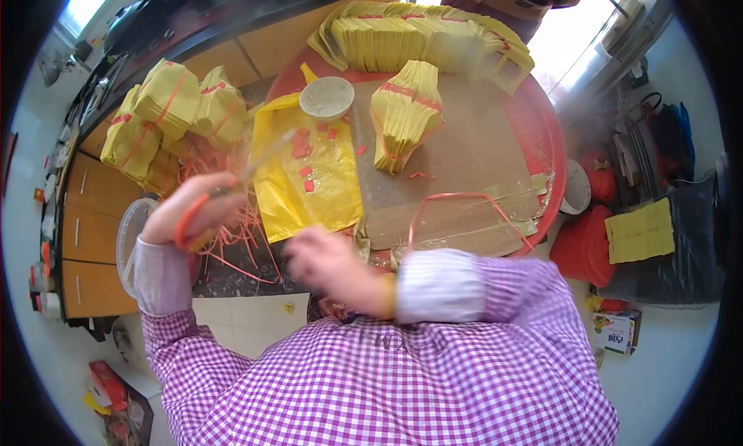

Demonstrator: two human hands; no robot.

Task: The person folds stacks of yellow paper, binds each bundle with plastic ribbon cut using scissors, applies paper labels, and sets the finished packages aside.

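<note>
My left hand [186, 206] grips a pair of scissors [267, 158] by its orange handles, with the blurred blades pointing up and right. My right hand [329, 264] is at the near edge of a yellow plastic sheet [309, 210]; motion smears its fingers. Small red paper squares [300, 146] and a white bowl [326, 98] lie on the sheet. To its right stands a bundle of folded yellow paper [404, 117] with a red band round it. A pink strap [457, 194] curves over the cardboard [472, 144] in front of me.
A long row of folded yellow paper [418, 44] lines the far side of the red round table [553, 144]. Tied yellow bundles [166, 98] are stacked at left, above loose pink straps [244, 237]. A clear tub [128, 245] stands beside my left wrist. Red stools [584, 245] are at right.
</note>
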